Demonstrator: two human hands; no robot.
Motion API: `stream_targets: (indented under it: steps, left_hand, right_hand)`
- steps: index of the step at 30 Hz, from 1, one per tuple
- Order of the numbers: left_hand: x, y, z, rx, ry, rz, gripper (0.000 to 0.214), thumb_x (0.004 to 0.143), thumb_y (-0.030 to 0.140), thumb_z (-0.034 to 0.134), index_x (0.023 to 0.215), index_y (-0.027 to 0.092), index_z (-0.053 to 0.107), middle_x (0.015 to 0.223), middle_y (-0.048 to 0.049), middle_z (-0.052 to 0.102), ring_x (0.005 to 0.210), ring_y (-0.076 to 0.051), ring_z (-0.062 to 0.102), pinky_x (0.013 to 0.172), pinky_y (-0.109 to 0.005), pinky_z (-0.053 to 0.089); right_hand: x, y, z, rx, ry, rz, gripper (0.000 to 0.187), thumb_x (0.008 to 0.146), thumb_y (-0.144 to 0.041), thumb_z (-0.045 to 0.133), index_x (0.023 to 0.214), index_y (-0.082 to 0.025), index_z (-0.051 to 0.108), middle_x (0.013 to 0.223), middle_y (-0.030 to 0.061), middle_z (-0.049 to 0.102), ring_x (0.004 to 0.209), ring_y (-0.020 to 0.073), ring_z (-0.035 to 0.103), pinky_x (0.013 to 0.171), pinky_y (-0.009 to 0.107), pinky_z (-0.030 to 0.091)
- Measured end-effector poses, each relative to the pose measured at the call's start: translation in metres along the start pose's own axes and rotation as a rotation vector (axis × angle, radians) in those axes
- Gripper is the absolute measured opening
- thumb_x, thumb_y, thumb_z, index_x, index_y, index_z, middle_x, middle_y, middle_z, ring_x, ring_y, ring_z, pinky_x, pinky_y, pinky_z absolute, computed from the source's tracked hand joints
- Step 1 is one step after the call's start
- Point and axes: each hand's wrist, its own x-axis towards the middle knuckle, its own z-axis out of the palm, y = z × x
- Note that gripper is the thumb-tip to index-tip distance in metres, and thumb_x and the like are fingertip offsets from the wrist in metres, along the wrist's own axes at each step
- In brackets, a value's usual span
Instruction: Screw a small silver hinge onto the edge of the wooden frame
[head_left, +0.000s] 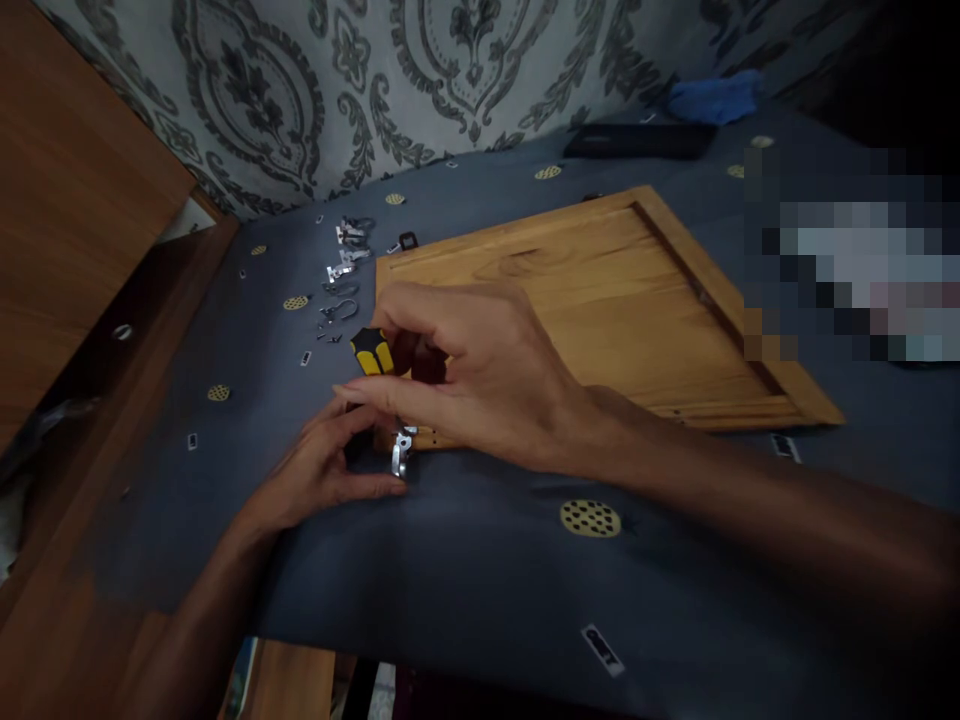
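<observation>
A framed wooden cabinet door [592, 290] lies flat on a dark patterned cloth. At its near left corner sits a metal hinge [403, 452]. My left hand [319, 460] grips this hinge, with the thumb at its lower end and the fingers at its far side. Above the corner, my right hand [487, 380] is closed around the black and yellow handle of a screwdriver [372, 352]. The handle's end points toward the left, and the hand hides the shaft and tip. Fingers of both hands meet near the hinge.
More metal hinges [351, 232] and small screws [328, 337] lie left of the door. A dark square piece [408, 241] rests by its far left corner. Farther back are a long black case [641, 140] and blue cloth [714, 97]. Wooden furniture [82, 200] borders the left side.
</observation>
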Motion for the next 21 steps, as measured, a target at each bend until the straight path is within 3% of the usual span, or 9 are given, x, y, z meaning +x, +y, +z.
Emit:
stream_targets:
  steps: [8,16,21]
  left_hand:
    - [-0.0004,-0.0029,0.0017,-0.04,-0.025,-0.061,0.049,0.078,0.058,0.086,0.115,0.029,0.074,0.118,-0.0058,0.073,0.114,-0.033,0.065,0.104,-0.05,0.052]
    - [-0.0017,-0.0065,0.0022,-0.027,0.003,-0.043,0.055,0.076,0.06,0.087,0.119,0.028,0.075,0.121,-0.008,0.071,0.116,-0.034,0.064,0.104,-0.051,0.051]
    - [-0.0017,-0.0082,0.0027,-0.021,-0.002,-0.03,0.054,0.075,0.055,0.089,0.119,0.028,0.075,0.126,-0.0081,0.071,0.122,-0.034,0.063,0.11,-0.052,0.049]
  right_hand:
    - [-0.0018,-0.0046,-0.0046,-0.064,0.145,-0.212,0.032,0.098,-0.035,0.071,0.084,-0.022,0.046,0.072,-0.0089,0.054,0.062,0.0071,0.054,0.07,0.022,0.045]
    - [0.0008,-0.0001,-0.0035,-0.132,0.022,-0.103,0.028,0.098,-0.038,0.071,0.087,-0.021,0.052,0.076,-0.0052,0.061,0.073,0.0114,0.061,0.07,0.025,0.044]
    - [-0.0001,0.0014,-0.0003,-0.07,-0.008,-0.046,0.029,0.097,-0.039,0.072,0.085,-0.022,0.051,0.076,-0.0056,0.06,0.072,0.0115,0.059,0.067,0.025,0.042]
